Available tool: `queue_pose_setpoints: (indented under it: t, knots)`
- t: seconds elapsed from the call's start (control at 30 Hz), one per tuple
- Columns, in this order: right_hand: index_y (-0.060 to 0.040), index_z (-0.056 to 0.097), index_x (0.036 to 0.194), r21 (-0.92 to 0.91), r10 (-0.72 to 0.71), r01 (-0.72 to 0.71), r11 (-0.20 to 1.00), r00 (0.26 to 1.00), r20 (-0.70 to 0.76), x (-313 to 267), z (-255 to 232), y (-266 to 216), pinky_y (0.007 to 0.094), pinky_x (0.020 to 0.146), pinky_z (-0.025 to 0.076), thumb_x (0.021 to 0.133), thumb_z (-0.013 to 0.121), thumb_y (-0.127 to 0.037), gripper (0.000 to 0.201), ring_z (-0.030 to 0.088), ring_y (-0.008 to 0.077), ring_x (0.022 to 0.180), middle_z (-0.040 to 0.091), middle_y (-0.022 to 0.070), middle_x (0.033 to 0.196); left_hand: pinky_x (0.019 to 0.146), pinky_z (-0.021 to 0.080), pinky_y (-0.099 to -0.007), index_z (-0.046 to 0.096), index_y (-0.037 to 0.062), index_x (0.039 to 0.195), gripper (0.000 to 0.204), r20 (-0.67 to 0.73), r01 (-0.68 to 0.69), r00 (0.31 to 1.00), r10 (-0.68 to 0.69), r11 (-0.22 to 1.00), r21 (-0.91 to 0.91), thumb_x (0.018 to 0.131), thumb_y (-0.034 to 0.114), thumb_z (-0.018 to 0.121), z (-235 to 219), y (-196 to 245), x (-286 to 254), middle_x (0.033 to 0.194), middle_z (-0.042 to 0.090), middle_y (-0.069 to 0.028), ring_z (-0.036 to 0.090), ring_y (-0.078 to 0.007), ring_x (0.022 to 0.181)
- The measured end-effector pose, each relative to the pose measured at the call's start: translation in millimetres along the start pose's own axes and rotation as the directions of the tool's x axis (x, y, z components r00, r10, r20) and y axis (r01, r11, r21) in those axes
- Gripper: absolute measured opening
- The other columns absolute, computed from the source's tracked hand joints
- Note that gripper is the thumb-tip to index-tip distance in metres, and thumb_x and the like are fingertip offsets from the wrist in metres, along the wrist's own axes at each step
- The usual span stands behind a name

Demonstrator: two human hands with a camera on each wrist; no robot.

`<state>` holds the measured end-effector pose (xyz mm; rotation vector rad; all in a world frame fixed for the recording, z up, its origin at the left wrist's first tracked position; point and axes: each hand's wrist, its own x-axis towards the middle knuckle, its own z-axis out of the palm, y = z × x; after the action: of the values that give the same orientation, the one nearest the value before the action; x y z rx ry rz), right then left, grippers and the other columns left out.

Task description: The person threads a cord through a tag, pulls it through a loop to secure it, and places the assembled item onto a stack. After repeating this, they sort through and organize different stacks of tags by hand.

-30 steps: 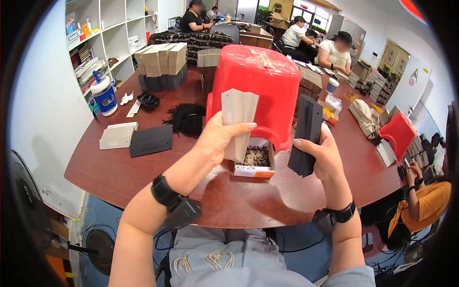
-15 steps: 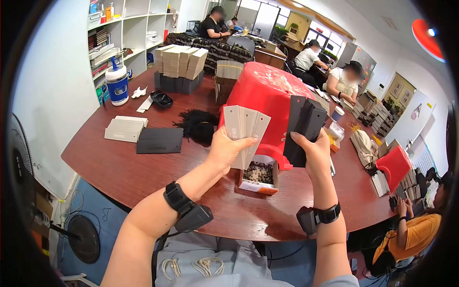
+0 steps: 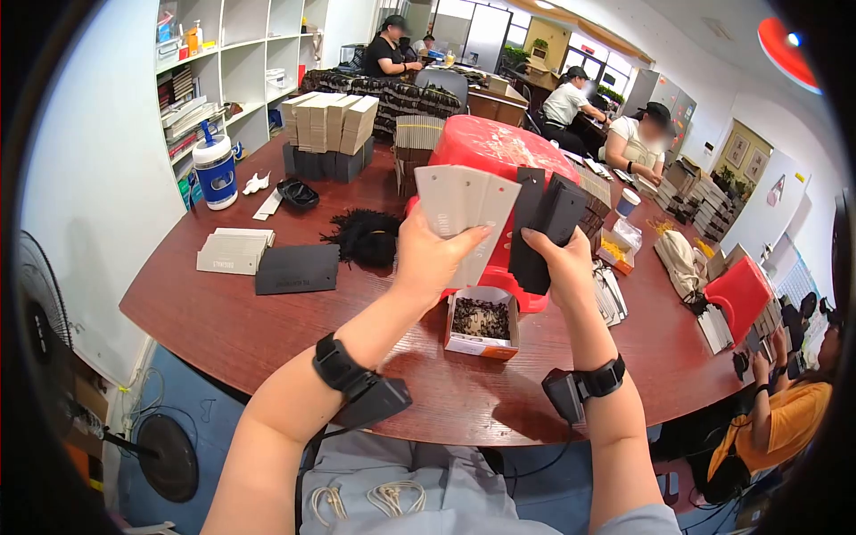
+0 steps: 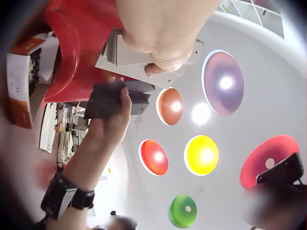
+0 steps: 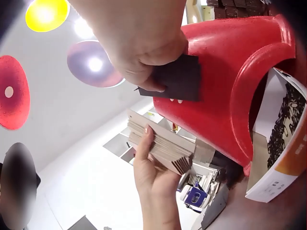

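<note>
My left hand [image 3: 430, 254] grips a fanned stack of beige hang tags [image 3: 468, 209], each with a small hole at its top end, thumb across the front. Held upright close to its right is a stack of black hang tags [image 3: 557, 209], which my right hand [image 3: 571, 267] grips with the thumb on the near face. The right wrist view shows the beige tags [image 5: 160, 148] edge-on, layered thickly. Both stacks are raised before a red plastic stool [image 3: 508, 143]. Below them an open cardboard box [image 3: 480, 346] contains many small dark wire pieces.
Beige tags [image 3: 234, 250] and a black tag stack [image 3: 297, 270] lie at left, near a black tassel bundle [image 3: 364, 239]. Behind stand a blue-white jug [image 3: 216, 174] and piled beige tags [image 3: 330, 123]. Loose tags [image 3: 611, 299] lie right. Other people sit around the room.
My two hands have come closer together, bringing the beige and black stacks nearly side by side. Both stacks are more fanned, and the head view has tilted upward.
</note>
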<state>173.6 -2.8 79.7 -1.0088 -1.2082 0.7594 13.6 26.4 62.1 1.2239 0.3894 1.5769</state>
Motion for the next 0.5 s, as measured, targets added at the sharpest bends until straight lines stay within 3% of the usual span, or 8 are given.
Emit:
queue_pose_setpoints:
  t: [0.1,0.2,0.5]
  knots:
    - [0.0025,0.052,0.090,0.032,-0.027,0.028,0.999,1.000,-0.014,4,2,9,0.0255,0.062,0.049,0.068,0.060,-0.001,0.023,0.058,0.0142,0.069,0.059,0.0089,0.081,0.069,0.045,-0.0250,0.050,0.0012,0.096,0.033,0.037,-0.130,0.991,0.125,0.966,0.224,0.065,-0.003,0.063,17,-2,13,0.088,0.058,-0.0059,0.056,-0.0113,0.078]
    - [0.0021,0.053,0.089,0.053,-0.051,0.053,0.997,0.998,-0.041,4,4,8,0.0244,0.063,0.047,0.068,0.060,-0.001,0.023,0.058,0.0128,0.071,0.059,0.0080,0.083,0.068,0.045,-0.0272,0.052,0.0005,0.091,0.035,-0.011,-0.117,0.993,0.121,0.976,0.181,0.060,0.002,0.068,29,-15,24,0.083,0.061,-0.0090,0.059,-0.0155,0.076]
    - [0.0022,0.053,0.091,0.074,-0.033,0.035,0.997,0.999,-0.023,4,0,9,0.0243,0.065,0.046,0.068,0.060,-0.002,0.024,0.057,0.0125,0.071,0.059,0.0072,0.083,0.065,0.046,-0.0282,0.054,0.0001,0.088,0.031,-0.083,-0.124,0.986,0.144,0.971,0.206,0.060,0.002,0.067,34,-29,22,0.081,0.061,-0.0107,0.060,-0.0176,0.073]
